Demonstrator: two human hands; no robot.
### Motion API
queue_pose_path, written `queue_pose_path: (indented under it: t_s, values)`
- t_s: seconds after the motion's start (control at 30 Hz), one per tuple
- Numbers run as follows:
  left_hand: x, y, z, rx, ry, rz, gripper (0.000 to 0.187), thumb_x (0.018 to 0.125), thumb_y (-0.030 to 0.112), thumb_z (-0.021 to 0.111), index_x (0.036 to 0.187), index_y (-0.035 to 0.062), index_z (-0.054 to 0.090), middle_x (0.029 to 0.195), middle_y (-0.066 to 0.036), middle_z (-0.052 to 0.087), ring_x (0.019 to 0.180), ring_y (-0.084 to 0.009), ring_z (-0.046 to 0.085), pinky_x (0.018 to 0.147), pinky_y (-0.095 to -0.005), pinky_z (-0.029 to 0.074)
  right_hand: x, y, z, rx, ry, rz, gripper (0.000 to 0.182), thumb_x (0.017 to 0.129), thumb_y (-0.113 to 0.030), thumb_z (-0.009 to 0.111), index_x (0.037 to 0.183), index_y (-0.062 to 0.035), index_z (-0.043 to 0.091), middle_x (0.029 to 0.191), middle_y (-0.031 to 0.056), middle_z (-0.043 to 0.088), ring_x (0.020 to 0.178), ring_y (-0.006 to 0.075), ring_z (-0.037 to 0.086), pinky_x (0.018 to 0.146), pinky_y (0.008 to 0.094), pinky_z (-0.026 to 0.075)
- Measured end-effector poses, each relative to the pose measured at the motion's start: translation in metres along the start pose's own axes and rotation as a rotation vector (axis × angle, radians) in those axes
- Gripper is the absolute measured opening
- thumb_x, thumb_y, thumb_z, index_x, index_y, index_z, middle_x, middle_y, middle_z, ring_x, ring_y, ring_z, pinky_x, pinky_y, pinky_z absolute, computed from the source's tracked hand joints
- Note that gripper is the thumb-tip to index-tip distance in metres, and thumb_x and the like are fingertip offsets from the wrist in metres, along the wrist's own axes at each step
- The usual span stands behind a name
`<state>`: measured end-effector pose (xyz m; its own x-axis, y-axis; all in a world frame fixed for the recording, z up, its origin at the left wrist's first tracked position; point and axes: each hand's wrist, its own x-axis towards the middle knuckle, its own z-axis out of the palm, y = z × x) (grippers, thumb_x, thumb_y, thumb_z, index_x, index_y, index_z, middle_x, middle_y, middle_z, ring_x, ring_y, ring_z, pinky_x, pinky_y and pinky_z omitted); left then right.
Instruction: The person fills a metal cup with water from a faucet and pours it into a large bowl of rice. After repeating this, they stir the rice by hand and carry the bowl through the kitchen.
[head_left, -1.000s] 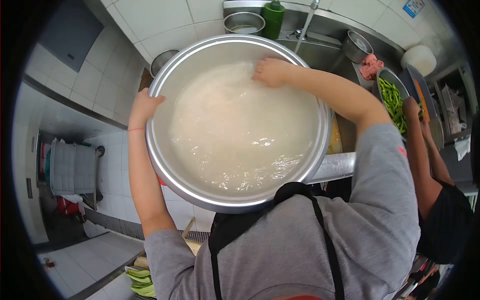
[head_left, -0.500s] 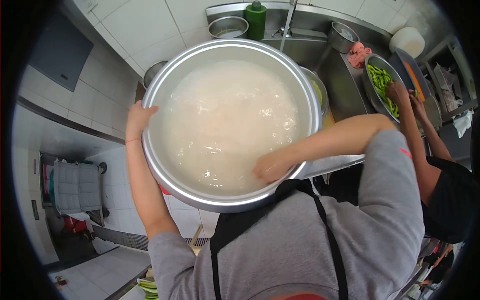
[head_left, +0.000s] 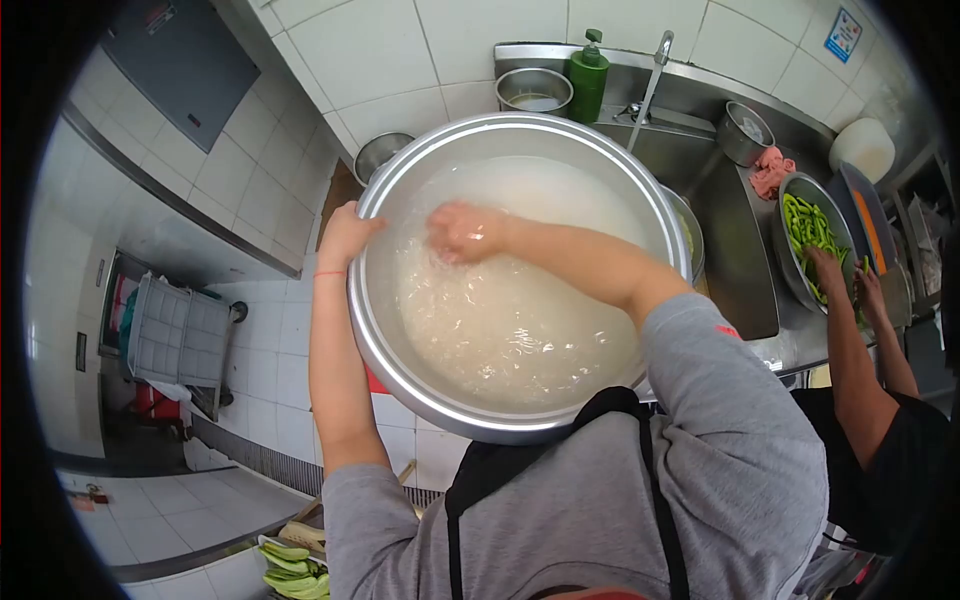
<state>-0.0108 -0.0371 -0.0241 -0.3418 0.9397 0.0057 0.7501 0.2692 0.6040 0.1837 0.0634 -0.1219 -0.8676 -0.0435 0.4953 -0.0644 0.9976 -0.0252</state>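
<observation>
A large round metal pot (head_left: 668, 210) stands before me, filled with cloudy whitish water (head_left: 560, 340). Pale, grainy stuff that looks like rice shows through the water on the left side. My left hand (head_left: 348, 234) grips the pot's left rim, thumb over the inner edge and the other fingers hidden outside. Reaching across the pot, my right hand (head_left: 466, 232) is partly under the water near the far left wall. Its fingers are loosely spread and somewhat blurred, and water ripples around them.
Behind the pot is a steel sink (head_left: 735, 250) with a running faucet (head_left: 657, 70), a green pump bottle (head_left: 588, 80) and a metal bowl (head_left: 535, 92). At right, another person's hands (head_left: 828, 270) work over a bowl of green peppers (head_left: 808, 222). A grey cart (head_left: 178, 330) stands left.
My right hand has swept from the near right side of the pot to its far left part. The left hand stays on the rim. The view has shifted.
</observation>
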Motion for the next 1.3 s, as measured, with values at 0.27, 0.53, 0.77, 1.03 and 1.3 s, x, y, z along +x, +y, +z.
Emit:
queue_pose_path:
  t_s: [0.27, 0.53, 0.77, 1.03, 1.3]
  values:
    - [-0.001, 0.001, 0.0, -0.06, -0.012, -0.034, 0.043, 0.061, 0.022, 0.066, 0.09, -0.0079, 0.057, 0.085, -0.022, 0.061, 0.078, -0.0286, 0.061, 0.071, -0.0332, 0.046, -0.077, 0.075, -0.076, -0.15, -0.256, 0.528, 0.033, 0.073, -0.021, 0.057, 0.104, -0.0105, 0.055, 0.11, 0.0154, 0.049, 0.102, 0.0302, 0.049, 0.089, 0.044, 0.035]
    - [0.001, 0.001, -0.001, -0.047, -0.004, -0.026, 0.044, 0.06, 0.022, 0.066, 0.091, -0.0077, 0.057, 0.086, -0.022, 0.061, 0.078, -0.0287, 0.061, 0.072, -0.0332, 0.046, -0.052, 0.071, -0.095, -0.498, 0.087, 0.533, 0.054, 0.069, -0.012, 0.058, 0.121, -0.0162, 0.043, 0.127, 0.014, 0.036, 0.12, 0.0324, 0.032, 0.095, 0.0495, 0.029]
    - [0.002, -0.002, 0.0, 0.037, 0.005, 0.006, 0.042, 0.061, 0.02, 0.066, 0.091, -0.0077, 0.057, 0.085, -0.021, 0.061, 0.078, -0.0281, 0.061, 0.072, -0.0336, 0.046, 0.009, 0.059, -0.081, -0.397, -0.146, 0.526, 0.062, 0.07, -0.024, 0.061, 0.127, -0.0195, 0.037, 0.133, 0.0134, 0.029, 0.124, 0.032, 0.027, 0.096, 0.0559, 0.024]
    - [0.001, 0.001, 0.001, -0.139, -0.044, -0.048, 0.039, 0.063, 0.019, 0.066, 0.091, -0.0067, 0.056, 0.085, -0.019, 0.062, 0.075, -0.0253, 0.061, 0.07, -0.0325, 0.046, -0.039, 0.131, -0.123, -0.104, -0.415, 0.879, 0.068, 0.073, -0.043, 0.06, 0.125, -0.0061, 0.037, 0.11, 0.017, 0.054, 0.103, 0.0306, 0.052, 0.087, 0.0385, 0.041]
    - [-0.011, 0.006, 0.0, -0.151, -0.039, -0.089, 0.035, 0.066, 0.016, 0.064, 0.093, -0.0056, 0.057, 0.082, -0.014, 0.061, 0.072, -0.0194, 0.059, 0.068, -0.0294, 0.045, -0.173, 0.041, -0.179, 0.302, -0.032, 1.279, 0.055, 0.077, -0.037, 0.058, 0.119, -0.0044, 0.044, 0.109, 0.0196, 0.055, 0.102, 0.0299, 0.053, 0.086, 0.0345, 0.04]
